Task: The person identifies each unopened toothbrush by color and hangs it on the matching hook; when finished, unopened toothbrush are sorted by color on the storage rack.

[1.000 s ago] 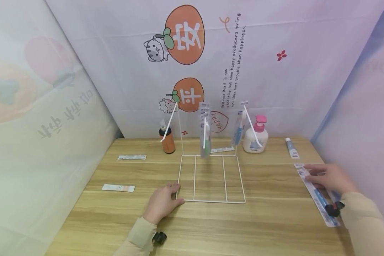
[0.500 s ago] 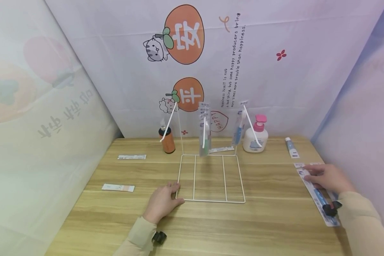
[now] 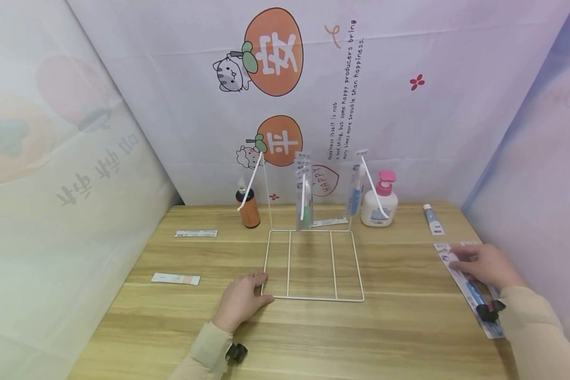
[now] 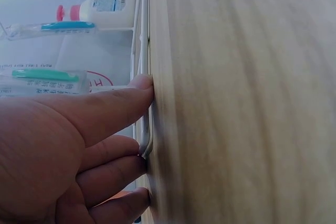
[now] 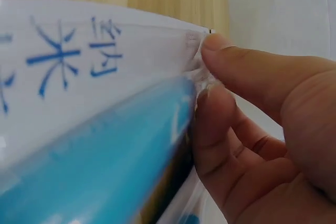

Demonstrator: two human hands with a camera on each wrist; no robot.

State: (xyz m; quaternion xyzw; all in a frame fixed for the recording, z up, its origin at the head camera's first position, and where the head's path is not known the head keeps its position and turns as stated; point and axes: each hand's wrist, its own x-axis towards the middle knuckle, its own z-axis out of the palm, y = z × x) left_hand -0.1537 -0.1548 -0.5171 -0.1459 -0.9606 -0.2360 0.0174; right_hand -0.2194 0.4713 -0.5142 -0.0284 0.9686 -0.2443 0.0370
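Here the left hand [image 3: 241, 300] lies flat with straight fingers pressing the near-left corner of the white wire rack [image 3: 313, 264]. At about three o'clock from the rack, the right hand [image 3: 486, 264] pinches a packaged toothbrush [image 3: 470, 290] lying on the wooden table [image 3: 385, 338].

I get soft, even, bright light with faint shadows in my head view, its edges bowed, while both wrist views blur badly at close range.
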